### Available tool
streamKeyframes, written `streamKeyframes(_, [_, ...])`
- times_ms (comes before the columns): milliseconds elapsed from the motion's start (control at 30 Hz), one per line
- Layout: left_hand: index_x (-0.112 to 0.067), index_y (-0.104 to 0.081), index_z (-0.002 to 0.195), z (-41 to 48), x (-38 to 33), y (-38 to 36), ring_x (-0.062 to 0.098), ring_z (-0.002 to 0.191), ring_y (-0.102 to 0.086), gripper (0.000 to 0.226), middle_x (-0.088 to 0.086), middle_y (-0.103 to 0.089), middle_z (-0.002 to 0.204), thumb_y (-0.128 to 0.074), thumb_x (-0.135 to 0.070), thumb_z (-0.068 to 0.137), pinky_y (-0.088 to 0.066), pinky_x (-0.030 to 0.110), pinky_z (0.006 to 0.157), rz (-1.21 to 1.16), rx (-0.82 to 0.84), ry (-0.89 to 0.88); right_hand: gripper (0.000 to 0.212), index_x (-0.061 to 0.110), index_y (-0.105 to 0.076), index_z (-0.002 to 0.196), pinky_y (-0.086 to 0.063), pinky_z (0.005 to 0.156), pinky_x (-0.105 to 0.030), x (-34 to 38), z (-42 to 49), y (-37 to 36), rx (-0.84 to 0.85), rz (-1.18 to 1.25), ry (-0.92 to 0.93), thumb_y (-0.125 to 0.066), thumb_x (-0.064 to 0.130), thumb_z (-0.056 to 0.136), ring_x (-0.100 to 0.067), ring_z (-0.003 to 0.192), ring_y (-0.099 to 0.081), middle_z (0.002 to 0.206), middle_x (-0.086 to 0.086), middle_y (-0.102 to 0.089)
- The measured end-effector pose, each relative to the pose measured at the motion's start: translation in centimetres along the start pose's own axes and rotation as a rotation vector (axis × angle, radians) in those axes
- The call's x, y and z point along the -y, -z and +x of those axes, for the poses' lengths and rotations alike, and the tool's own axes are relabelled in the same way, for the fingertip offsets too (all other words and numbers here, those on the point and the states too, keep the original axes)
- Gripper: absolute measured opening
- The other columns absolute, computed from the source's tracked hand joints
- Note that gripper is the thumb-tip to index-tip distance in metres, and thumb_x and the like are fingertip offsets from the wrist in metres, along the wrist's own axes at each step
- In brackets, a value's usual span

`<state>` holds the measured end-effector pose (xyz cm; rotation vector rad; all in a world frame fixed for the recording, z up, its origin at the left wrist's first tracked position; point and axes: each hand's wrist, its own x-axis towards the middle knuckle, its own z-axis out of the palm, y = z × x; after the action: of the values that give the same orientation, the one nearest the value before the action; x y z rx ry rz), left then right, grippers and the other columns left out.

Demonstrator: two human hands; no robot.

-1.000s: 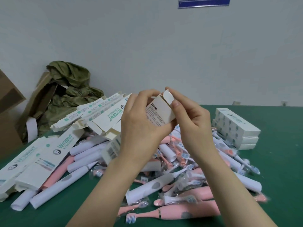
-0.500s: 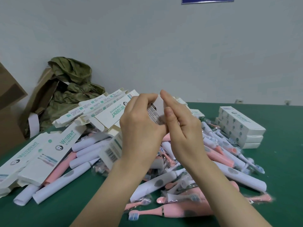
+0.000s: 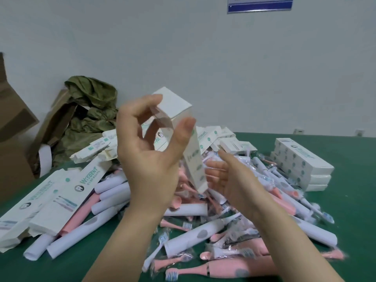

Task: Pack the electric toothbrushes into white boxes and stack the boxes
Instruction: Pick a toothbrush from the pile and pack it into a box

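Head camera, looking down at my two hands above a green tabletop (image 3: pixel 356 200). My left hand (image 3: pixel 148 159) is raised and pinches a closed white box (image 3: pixel 194 159) near its upper end, thumb (image 3: pixel 183 129) on one side and curled fingers on the other. The box hangs tilted, lower end towards me. My right hand (image 3: pixel 232 180) is open, fingers straight, just beside that lower end; I cannot tell whether it touches. Below, pink and white electric toothbrushes (image 3: pixel 203 231) lie heaped mid-table. Unfolded boxes (image 3: pixel 61 192) lie towards the left edge, and packed boxes (image 3: pixel 301 159) are stacked towards the right edge.
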<state>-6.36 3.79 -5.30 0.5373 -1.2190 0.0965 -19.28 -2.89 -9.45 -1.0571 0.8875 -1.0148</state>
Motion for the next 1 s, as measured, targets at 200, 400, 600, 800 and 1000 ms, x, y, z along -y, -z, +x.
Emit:
streamKeyframes(200, [-0.022, -0.045, 0.097, -1.9, 0.4, 0.4, 0.013, 0.090, -0.051, 0.031, 0.004, -0.046, 0.096, -0.070, -0.015, 0.081, -0.049, 0.027, 0.082, -0.033, -0.088, 0.092, 0.055, 0.009, -0.067, 0.100, -0.045, 0.090, -0.037, -0.2, 0.0, 0.6, 0.060, -0.252, -0.044, -0.055, 0.058, 0.078, -0.024, 0.085, -0.061, 0.094, -0.010, -0.068])
streamKeyframes(400, [-0.026, -0.041, 0.110, -1.6, 1.4, 1.4, 0.013, 0.097, -0.061, 0.046, 0.003, -0.057, 0.108, -0.063, -0.051, 0.078, -0.051, 0.029, 0.085, -0.133, -0.252, 0.246, 0.035, 0.008, -0.064, 0.104, -0.054, 0.051, -0.025, 0.1, -0.2, 2.2, 0.097, -0.049, -0.172, -0.060, 0.037, 0.084, -0.023, 0.068, -0.070, 0.082, -0.013, -0.072])
streamKeyframes(600, [-0.032, -0.043, 0.127, -4.1, 3.3, 4.7, -0.001, 0.116, -0.054, 0.066, -0.011, -0.055, 0.130, -0.071, -0.050, 0.070, -0.048, 0.024, 0.097, 0.087, 0.027, 0.570, 0.013, 0.007, -0.063, 0.096, -0.057, 0.053, -0.025, 0.9, 0.2, 2.8, -0.123, 0.189, 0.060, -0.058, 0.018, 0.092, -0.012, 0.059, -0.067, 0.073, -0.006, -0.074])
streamKeyframes(800, [-0.037, -0.035, 0.137, -2.5, 1.7, 7.3, -0.003, 0.127, -0.016, 0.089, -0.018, -0.025, 0.139, -0.072, -0.059, 0.059, -0.014, 0.014, 0.099, 0.755, 0.358, 0.280, 0.042, -0.011, -0.054, 0.095, -0.046, 0.073, -0.039, 1.6, -0.5, 0.4, -0.219, -0.216, 0.500, -0.063, 0.028, 0.085, -0.020, 0.071, -0.049, 0.078, -0.015, -0.053])
streamKeyframes(1000, [-0.028, -0.043, 0.136, -1.2, 1.0, 5.2, 0.005, 0.117, -0.029, 0.075, -0.007, -0.039, 0.129, -0.060, -0.056, 0.068, -0.025, 0.023, 0.091, 0.874, 0.712, 0.166, 0.036, 0.007, -0.065, 0.075, -0.050, 0.070, -0.035, 1.6, -1.7, -2.1, -0.099, -0.119, 0.552, -0.051, 0.032, 0.097, -0.012, 0.065, -0.057, 0.067, 0.000, -0.062])
